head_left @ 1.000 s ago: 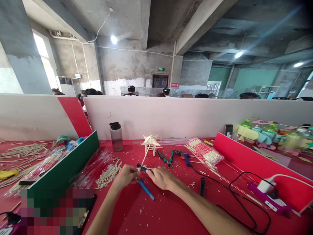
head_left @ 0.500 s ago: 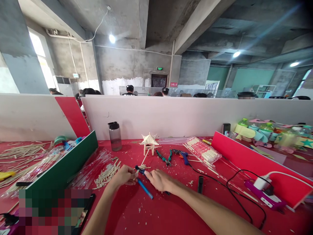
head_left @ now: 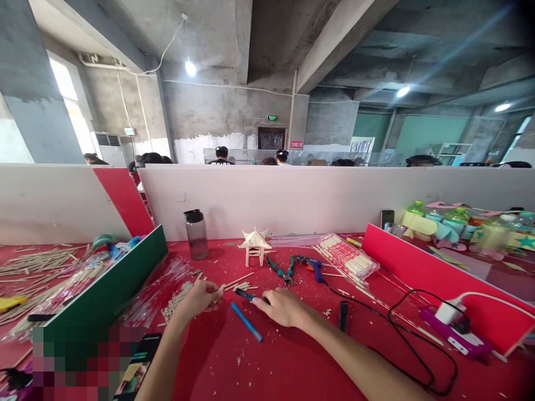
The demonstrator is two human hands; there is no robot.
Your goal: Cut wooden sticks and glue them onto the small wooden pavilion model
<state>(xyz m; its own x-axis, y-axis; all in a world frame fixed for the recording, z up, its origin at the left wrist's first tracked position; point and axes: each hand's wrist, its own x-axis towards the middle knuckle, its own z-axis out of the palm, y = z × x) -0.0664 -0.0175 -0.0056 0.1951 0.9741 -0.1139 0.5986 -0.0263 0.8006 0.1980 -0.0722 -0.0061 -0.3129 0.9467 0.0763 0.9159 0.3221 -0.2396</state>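
My left hand [head_left: 204,297] is closed in a pinch, its fingertips at the near end of a thin wooden stick [head_left: 239,281] that points away to the right. My right hand [head_left: 282,307] grips a pair of cutting pliers [head_left: 244,294], whose dark jaws point left and are apart from the stick. Several short sticks [head_left: 246,286] lie just beyond the jaws. Between my hands a blue pen-like rod [head_left: 246,323] rests on the red table. Cut stick pieces [head_left: 178,301] are heaped beside my left hand, which partly covers them. Farther back stands a small wooden pavilion model [head_left: 254,246].
Behind the pliers lie green-handled pliers [head_left: 286,274] and a blue glue gun [head_left: 313,267] with a trailing cable. A water bottle [head_left: 196,234] stands at the back left. Bagged sticks [head_left: 346,256], a purple power strip [head_left: 455,334] and low red and green dividers [head_left: 108,278] flank the workspace.
My left hand has moved left, away from the pliers, and the stick now lies at a lower angle. The plier jaws no longer meet the stick; my right hand has shifted slightly right.
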